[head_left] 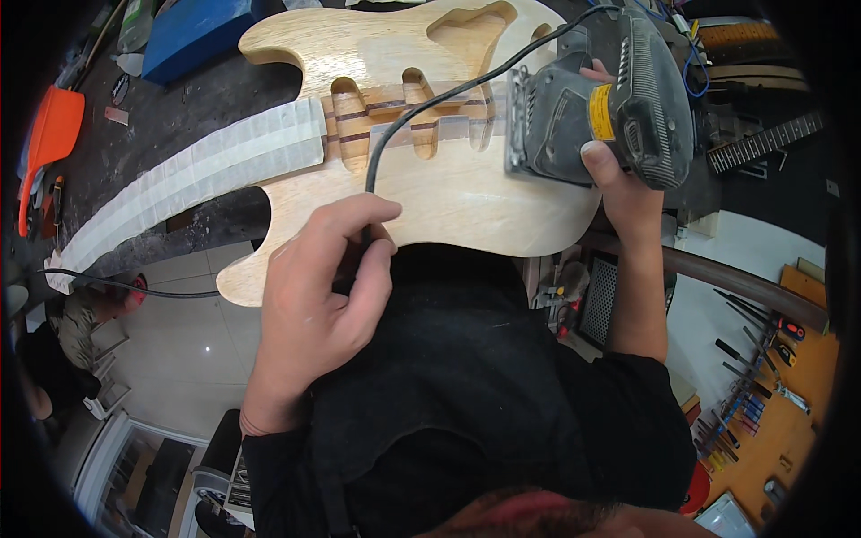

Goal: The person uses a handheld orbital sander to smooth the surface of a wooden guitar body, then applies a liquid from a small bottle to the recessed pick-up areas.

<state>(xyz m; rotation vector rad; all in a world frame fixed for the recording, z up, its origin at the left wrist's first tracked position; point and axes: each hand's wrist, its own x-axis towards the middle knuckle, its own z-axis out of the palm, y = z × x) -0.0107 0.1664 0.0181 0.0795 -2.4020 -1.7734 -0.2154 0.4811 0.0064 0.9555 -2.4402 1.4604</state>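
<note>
A pale wooden guitar body (448, 202) with routed cavities lies on the dark bench, its neck (188, 166) wrapped in light masking tape extending left. My right hand (632, 193) grips a grey and black electric sander (565, 117) at the body's right side, thumb beside a yellow label. My left hand (318, 287) is curled over the body's lower part, fingers closed on the black power cord (421, 104), which arches up to the sander. The cord runs off leftward under the taped neck's end.
A blue block (193, 40), orange plastic object (49, 134) and screwdriver sit on the bench (126, 90). Another fretboard (762, 143) lies at right. A tool board (789, 430) with files is lower right. Another person (67, 336) is down at left on the tiled floor (184, 341).
</note>
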